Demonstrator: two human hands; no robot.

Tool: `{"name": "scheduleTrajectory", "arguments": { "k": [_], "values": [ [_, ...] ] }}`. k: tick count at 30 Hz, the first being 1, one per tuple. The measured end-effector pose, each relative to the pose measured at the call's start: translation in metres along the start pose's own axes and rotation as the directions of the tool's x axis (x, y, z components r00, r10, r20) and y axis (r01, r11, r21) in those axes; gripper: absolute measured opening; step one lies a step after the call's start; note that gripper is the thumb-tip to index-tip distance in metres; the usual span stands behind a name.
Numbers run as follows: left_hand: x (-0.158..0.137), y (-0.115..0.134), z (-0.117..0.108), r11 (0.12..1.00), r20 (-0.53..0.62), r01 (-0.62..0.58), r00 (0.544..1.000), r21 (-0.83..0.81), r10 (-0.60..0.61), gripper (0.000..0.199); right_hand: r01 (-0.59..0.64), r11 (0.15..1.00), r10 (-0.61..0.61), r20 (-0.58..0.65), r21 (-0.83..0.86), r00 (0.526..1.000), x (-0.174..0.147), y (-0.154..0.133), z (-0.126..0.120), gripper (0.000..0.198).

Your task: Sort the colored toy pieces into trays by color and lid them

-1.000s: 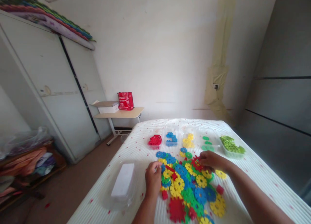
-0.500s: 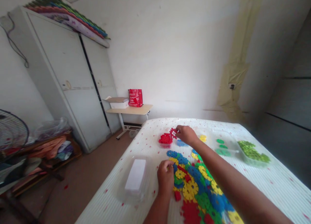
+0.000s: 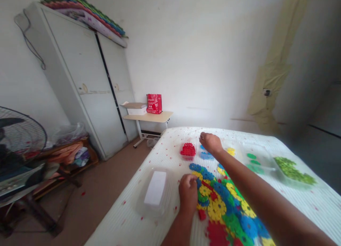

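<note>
My left hand (image 3: 188, 191) rests at the left edge of a heap of snowflake-shaped plastic building discs (image 3: 217, 207) in blue, yellow, green and red. Its fingers are curled, and whatever they may hold is hidden. Farther out, my right hand (image 3: 211, 143) hovers beside a clear box of blue discs (image 3: 206, 155), fingers drawn together with no piece showing in them. Left of it stands a small clear box full of red pieces (image 3: 188, 150).
A lidded clear box with a white label (image 3: 155, 188) lies left of the heap. Yellow discs (image 3: 231, 151), a clear box with green discs (image 3: 251, 156) and a box of light green pieces (image 3: 293, 170) stand to the right. A fan (image 3: 21, 139) is at far left.
The red piece in my right hand has left it, and red pieces lie in the small box. My right hand has drawn away rightward from that box. The left hand stays by the heap.
</note>
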State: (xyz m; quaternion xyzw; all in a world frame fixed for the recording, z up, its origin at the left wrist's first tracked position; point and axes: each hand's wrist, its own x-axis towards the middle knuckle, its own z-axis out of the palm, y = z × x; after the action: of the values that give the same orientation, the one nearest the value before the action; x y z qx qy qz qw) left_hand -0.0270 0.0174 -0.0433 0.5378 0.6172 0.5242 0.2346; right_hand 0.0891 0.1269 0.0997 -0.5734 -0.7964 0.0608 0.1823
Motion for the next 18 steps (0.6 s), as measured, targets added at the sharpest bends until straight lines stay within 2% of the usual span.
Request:
{"name": "scheduleTrajectory", "arguments": {
  "k": [3,6,10,12,14,18],
  "values": [
    [0.001,-0.001,-0.001,1.000,0.008,-0.005,1.000,-0.021,0.006,0.021,-0.039,0.996,0.032,-0.082,-0.076,0.996,-0.026,0.032,-0.010,0.026],
    [0.003,-0.002,-0.003,0.999,0.012,-0.010,1.000,-0.053,0.011,0.020,0.018,0.988,-0.045,-0.170,-0.154,0.984,-0.067,0.068,-0.013,0.029],
    [0.003,0.000,-0.005,0.999,0.018,-0.029,0.999,-0.030,0.030,0.018,0.106,0.988,-0.118,-0.110,-0.110,0.987,-0.131,0.115,-0.003,0.034],
    [0.001,0.003,-0.006,0.996,0.014,-0.086,0.996,0.017,0.086,0.019,0.115,0.989,-0.121,-0.070,-0.089,0.990,-0.159,0.136,0.006,0.034],
    [-0.002,0.007,-0.006,0.981,0.034,-0.180,0.983,0.072,0.178,0.021,0.079,0.996,-0.083,-0.079,-0.047,0.993,-0.181,0.154,0.014,0.033],
    [-0.006,0.019,-0.006,0.918,0.203,-0.336,0.934,0.211,0.295,0.028,0.052,0.998,-0.050,-0.077,0.028,0.996,-0.201,0.173,0.027,0.033]
  ]
}}
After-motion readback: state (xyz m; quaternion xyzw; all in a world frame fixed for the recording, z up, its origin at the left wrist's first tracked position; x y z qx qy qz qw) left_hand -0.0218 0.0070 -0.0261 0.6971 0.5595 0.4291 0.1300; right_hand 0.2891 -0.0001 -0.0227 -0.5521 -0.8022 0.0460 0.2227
